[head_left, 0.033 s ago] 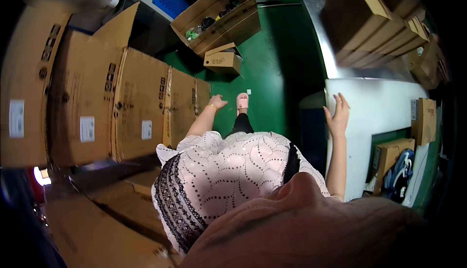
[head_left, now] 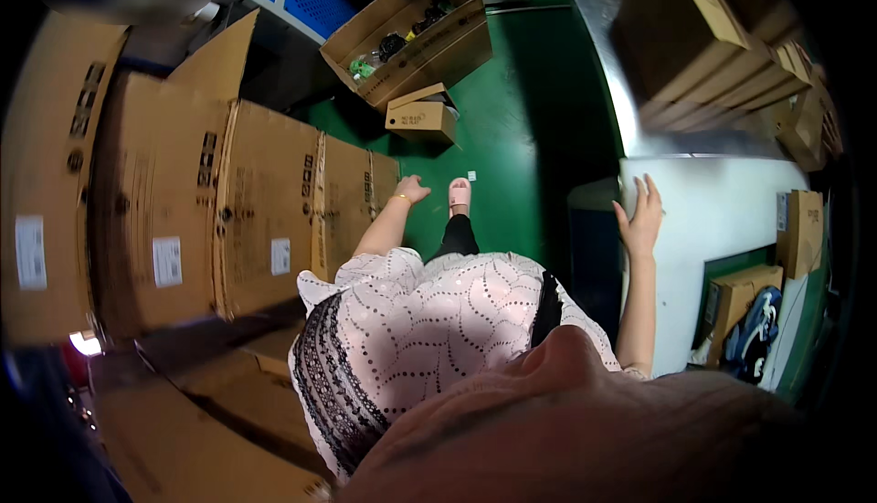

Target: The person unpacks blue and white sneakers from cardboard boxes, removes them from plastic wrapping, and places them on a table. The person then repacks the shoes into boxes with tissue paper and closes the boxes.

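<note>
My left hand [head_left: 414,190] hangs beside the end of a row of tall brown cartons [head_left: 253,220], with a thin gold bracelet at its wrist. Its fingers are loosely apart and nothing shows in them. Over the left edge of a white tabletop [head_left: 678,284] is my right hand [head_left: 642,217], fingers spread and holding nothing. I cannot tell whether it touches the surface. Nearest to it on the far side is a shiny metal worktop [head_left: 610,92] with a stack of brown boxes [head_left: 703,64].
Ahead on the green floor [head_left: 521,92] stand a large open carton [head_left: 429,69] with bags and bottles, and a small shoebox-like box [head_left: 422,119]. Upright boxes [head_left: 800,233] and a blue-and-white shoe [head_left: 755,329] are at the right. More cartons [head_left: 196,439] lie at lower left.
The view has shifted slightly, so the boxes and tabletop sit a little lower in the picture. Both hands keep their open pose.
</note>
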A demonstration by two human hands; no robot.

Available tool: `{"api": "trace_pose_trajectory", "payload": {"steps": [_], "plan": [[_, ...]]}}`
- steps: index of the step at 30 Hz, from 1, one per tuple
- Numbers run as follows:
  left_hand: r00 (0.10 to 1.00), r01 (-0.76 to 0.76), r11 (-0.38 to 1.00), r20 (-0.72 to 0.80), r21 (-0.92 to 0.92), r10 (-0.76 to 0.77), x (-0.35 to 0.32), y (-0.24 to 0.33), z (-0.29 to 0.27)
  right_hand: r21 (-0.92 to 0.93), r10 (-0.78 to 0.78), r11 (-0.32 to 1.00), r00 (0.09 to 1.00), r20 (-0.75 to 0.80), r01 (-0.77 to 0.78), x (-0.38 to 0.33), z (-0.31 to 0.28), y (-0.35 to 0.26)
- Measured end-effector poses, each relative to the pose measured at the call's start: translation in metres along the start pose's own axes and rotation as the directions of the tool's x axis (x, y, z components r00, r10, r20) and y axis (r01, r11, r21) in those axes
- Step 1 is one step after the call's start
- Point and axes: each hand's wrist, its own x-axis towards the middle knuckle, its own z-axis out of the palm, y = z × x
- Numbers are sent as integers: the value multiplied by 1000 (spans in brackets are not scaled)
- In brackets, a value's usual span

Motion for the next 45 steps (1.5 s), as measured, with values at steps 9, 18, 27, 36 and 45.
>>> {"api": "trace_pose_trajectory", "payload": {"steps": [9,18,27,36,45], "plan": [[956,269,583,137,-767,-261,277,-95,5,-498,146,858,989,-1,-127,18,44,-36],[811,391,-166,424,-905,-403,403,-114,10,-603,153,797,975,160,-26,39,46,-43],[759,468,341,173,-815,-628,480,-121,27,-562,147,824,986,81,-77,42,55,-36],[786,559,414,299,-719,-542,484,-63,-4,-490,276,835,961,-19,-250,6,41,-12],[588,549,255,151,-796,-794,435,-60,17,-601,311,758,950,-6,-252,8,29,-14]]}}
